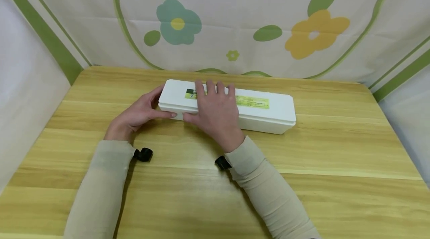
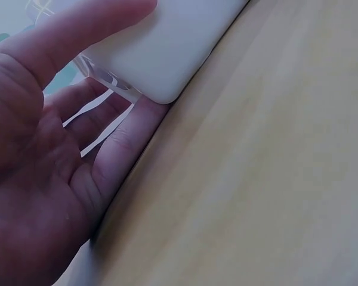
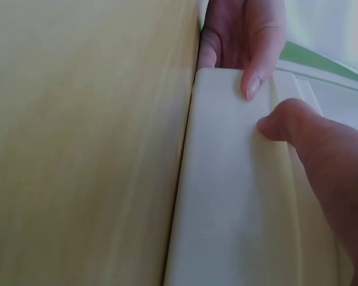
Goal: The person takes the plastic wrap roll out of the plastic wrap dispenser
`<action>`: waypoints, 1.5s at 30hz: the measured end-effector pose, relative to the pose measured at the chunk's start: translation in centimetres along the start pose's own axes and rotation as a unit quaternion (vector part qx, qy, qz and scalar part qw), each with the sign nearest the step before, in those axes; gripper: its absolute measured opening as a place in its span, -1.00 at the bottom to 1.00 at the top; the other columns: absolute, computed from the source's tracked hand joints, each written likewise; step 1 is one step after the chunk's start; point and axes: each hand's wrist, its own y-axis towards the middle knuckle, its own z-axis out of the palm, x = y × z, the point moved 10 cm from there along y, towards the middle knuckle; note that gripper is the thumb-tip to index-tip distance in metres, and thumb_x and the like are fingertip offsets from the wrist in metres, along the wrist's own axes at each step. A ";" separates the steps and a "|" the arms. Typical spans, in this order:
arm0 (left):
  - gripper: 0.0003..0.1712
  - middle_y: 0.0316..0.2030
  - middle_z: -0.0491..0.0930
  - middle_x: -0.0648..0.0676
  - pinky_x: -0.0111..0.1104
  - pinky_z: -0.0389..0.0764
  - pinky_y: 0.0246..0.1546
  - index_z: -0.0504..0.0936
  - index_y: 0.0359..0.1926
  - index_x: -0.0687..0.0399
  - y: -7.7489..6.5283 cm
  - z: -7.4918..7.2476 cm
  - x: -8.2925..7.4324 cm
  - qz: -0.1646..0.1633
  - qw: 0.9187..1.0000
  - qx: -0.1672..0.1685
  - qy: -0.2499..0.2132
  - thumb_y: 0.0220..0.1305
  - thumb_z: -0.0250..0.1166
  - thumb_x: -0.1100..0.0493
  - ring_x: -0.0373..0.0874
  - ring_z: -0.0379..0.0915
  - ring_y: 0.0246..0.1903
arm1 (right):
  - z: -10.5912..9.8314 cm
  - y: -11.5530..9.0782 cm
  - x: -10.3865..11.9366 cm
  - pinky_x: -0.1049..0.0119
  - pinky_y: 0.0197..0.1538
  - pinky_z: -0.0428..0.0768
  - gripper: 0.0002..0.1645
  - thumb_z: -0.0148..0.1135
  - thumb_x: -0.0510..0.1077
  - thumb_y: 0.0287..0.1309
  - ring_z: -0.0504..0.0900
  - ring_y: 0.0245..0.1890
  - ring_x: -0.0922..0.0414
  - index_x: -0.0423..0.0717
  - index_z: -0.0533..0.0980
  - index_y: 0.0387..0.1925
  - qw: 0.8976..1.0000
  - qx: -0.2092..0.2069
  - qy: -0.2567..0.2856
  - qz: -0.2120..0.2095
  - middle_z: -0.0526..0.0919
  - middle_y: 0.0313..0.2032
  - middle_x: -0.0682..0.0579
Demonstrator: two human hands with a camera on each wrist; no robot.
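A long white lidded box [image 1: 268, 119] lies on the wooden table, a yellow-green label across its lid. At its left end, my left hand [image 1: 141, 112] grips the corner, the thumb along the front wall and the other fingers round the end. Over the lid lies my right hand [image 1: 218, 114], its fingers reaching across to the far edge and its thumb against the front near the lid seam. In the right wrist view both thumbs sit close together on the box's front [image 3: 227, 179]. The left wrist view shows the left fingers [image 2: 128, 137] low at the box's end. The inside of the box is hidden.
The wooden table [image 1: 188, 194] extends around the box on every side. Behind it hangs a white curtain [image 1: 221, 18] with flowers and green bands, and similar cloth closes off the left and right sides. Small black devices [image 1: 144, 154] are strapped at both wrists.
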 end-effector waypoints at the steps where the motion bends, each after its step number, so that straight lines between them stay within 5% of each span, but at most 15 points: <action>1: 0.17 0.49 0.38 0.01 -0.41 0.51 0.22 0.20 0.68 -0.42 0.0 0.0 0.0 -0.001 1.000 0.000 0.000 0.23 0.58 0.35 -0.03 0.35 0.29 | -0.3 -0.1 0.1 -0.19 0.18 0.60 0.10 0.29 0.64 0.01 0.74 0.08 -0.18 -0.05 0.51 0.31 1.000 -0.017 0.000 -0.002 0.74 0.09 -0.12; 14: 0.15 0.47 0.43 -0.02 -0.43 0.50 0.23 0.30 0.65 -0.32 0.3 0.1 -0.5 0.026 0.999 -0.019 0.003 0.16 0.59 0.43 -0.07 0.37 0.27 | -0.4 0.2 -0.8 -0.14 0.13 0.63 0.09 0.22 0.72 0.02 0.74 0.05 -0.17 -0.01 0.50 0.25 1.000 -0.017 -0.005 -0.006 0.76 0.03 -0.09; 20: 0.15 0.44 0.44 0.01 -0.40 0.59 0.14 0.30 0.65 -0.34 0.5 0.3 -0.8 0.028 1.000 -0.013 0.006 0.16 0.59 0.42 -0.03 0.41 0.22 | -0.3 0.3 -1.4 -0.15 0.22 0.62 0.14 0.18 0.79 0.07 0.70 0.18 -0.16 0.15 0.44 0.42 1.000 0.010 0.000 -0.007 0.72 0.17 -0.06; 25: 0.16 0.43 0.43 0.02 -0.38 0.61 0.11 0.28 0.65 -0.37 0.6 0.4 -0.8 0.021 1.000 -0.010 0.003 0.17 0.59 0.41 0.00 0.41 0.21 | -0.6 0.2 -1.2 -0.15 0.19 0.64 0.13 0.17 0.78 0.11 0.66 0.22 -0.15 0.24 0.41 0.50 1.000 -0.007 -0.009 -0.027 0.67 0.20 -0.05; 38: 0.20 0.48 0.42 -0.01 -0.43 0.46 0.25 0.25 0.67 -0.36 0.4 0.3 -0.4 0.018 0.999 -0.022 0.019 0.14 0.62 0.39 -0.06 0.36 0.26 | -0.4 -0.4 -1.5 -0.12 0.27 0.55 0.11 0.24 0.70 0.17 0.59 0.23 -0.11 0.24 0.37 0.58 0.998 0.030 0.020 -0.045 0.61 0.23 -0.04; 42: 0.20 0.49 0.42 -0.03 -0.40 0.37 0.35 0.26 0.67 -0.36 0.2 0.2 -0.3 0.017 0.999 -0.023 0.020 0.13 0.63 0.39 -0.09 0.34 0.32 | 0.1 -1.0 -2.6 -0.10 0.31 0.51 0.12 0.20 0.72 0.17 0.56 0.27 -0.11 0.31 0.32 0.60 0.997 0.061 0.030 -0.035 0.58 0.22 -0.06; 45: 0.21 0.53 0.39 -0.01 -0.36 0.34 0.39 0.23 0.68 -0.34 0.0 0.2 -0.2 0.017 0.999 -0.020 0.028 0.13 0.63 0.37 -0.09 0.32 0.35 | -0.1 -1.6 -3.9 -0.08 0.23 0.53 0.13 0.22 0.78 0.07 0.58 0.24 -0.12 0.29 0.40 0.51 0.998 0.045 0.045 -0.024 0.59 0.18 -0.08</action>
